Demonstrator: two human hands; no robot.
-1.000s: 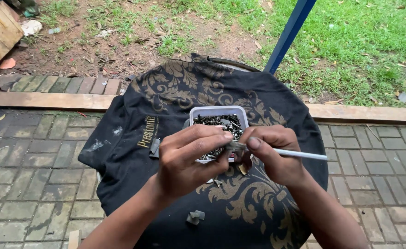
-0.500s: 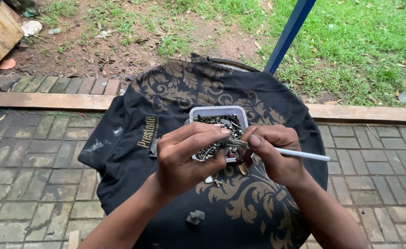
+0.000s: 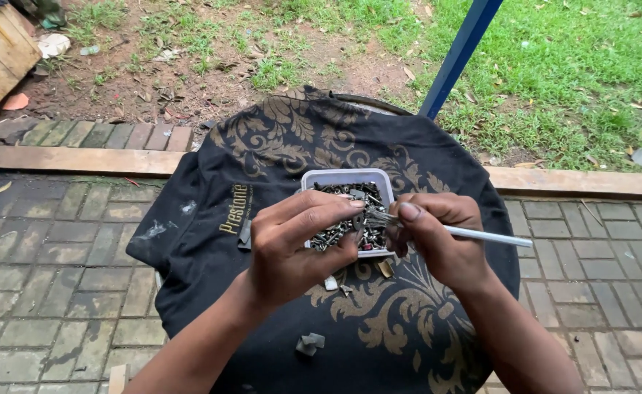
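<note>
Black cloth with a gold leaf pattern (image 3: 277, 146) covers a round table, and everything else sits in relation to the small white tray (image 3: 313, 179) near its middle. That tray is heaped with dark screws and small metal bits (image 3: 350, 197). Over the near edge of the tray hangs the left hand (image 3: 292, 244), its fingers curled inward with thumb and forefinger pinched close together; something small and metallic seems to sit between them, though the view is too cramped to tell what. Just right of the tray, the right hand (image 3: 437, 237) is closed around a thin white rod-like tool (image 3: 488, 235), whose handle sticks out to the right while its tip points toward the left fingertips above the tray's near right corner. On the cloth just below the tray lie a few loose scraps, among them a pale chip (image 3: 331, 283) and a brownish piece (image 3: 385, 268); farther toward the person lies a small grey block (image 3: 310, 343). Left of the tray a small grey part (image 3: 245, 235) rests on the cloth. Behind the tray a blue pole (image 3: 459, 55) rises from the grass, and brick paving (image 3: 58, 255) surrounds the table.
</note>
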